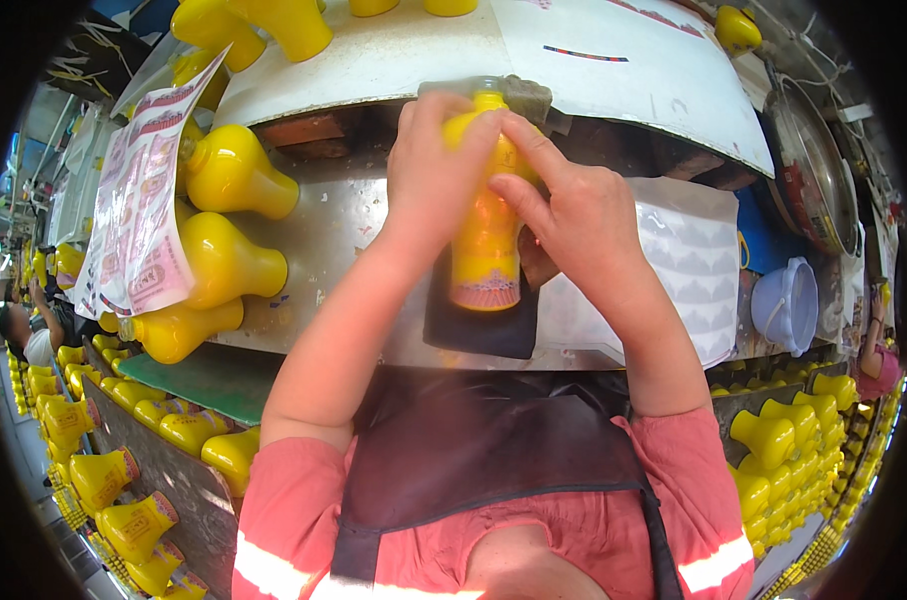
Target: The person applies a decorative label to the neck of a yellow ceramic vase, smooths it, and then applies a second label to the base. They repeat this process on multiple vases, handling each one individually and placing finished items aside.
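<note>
A glossy yellow bottle (486,262) lies lengthwise in front of me, a pink and purple pattern band round its near end. Under it is a black pad (481,335) on a metal worktop (346,215). My right hand (579,205) grips the bottle's upper right side, thumb and forefinger pressed against it. My left hand (429,165) is on the upper left side, its fingers smeared by motion. A brownish cloth (530,93) sits just beyond the bottle's far end.
Several yellow bottles (232,262) lie at left, beside a pink printed decal sheet (139,205). Patterned sheets (686,270) rest at right, near a pale blue bucket (786,305). A white board (624,65) spans the far side. Rows of bottles (789,440) stand both sides; other people appear at the edges.
</note>
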The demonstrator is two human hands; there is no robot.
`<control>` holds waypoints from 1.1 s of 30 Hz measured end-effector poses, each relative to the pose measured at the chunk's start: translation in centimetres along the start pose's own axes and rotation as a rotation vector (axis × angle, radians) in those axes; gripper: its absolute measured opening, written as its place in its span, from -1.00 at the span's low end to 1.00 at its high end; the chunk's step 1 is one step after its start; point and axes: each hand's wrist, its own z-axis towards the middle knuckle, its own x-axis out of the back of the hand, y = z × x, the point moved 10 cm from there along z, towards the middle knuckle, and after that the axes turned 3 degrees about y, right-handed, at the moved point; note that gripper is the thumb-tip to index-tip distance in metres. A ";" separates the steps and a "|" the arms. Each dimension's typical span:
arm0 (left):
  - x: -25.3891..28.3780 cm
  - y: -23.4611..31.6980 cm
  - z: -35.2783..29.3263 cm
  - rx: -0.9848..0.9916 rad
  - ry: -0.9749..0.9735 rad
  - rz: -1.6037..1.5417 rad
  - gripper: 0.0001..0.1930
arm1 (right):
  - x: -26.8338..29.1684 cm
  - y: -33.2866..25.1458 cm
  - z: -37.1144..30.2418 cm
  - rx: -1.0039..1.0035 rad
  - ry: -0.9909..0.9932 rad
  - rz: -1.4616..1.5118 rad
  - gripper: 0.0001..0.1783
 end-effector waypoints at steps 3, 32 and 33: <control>-0.1 -0.5 0.1 0.050 0.016 -0.023 -0.70 | 0.0 0.0 0.0 0.002 0.001 -0.003 -0.43; 0.4 1.2 -1.6 -0.206 0.041 -0.022 -0.66 | 0.0 0.3 -0.1 -0.007 0.001 -0.003 -0.37; 0.5 1.2 -1.6 -0.224 0.046 -0.030 -0.66 | 0.0 0.4 -0.1 -0.009 -0.001 -0.001 -0.37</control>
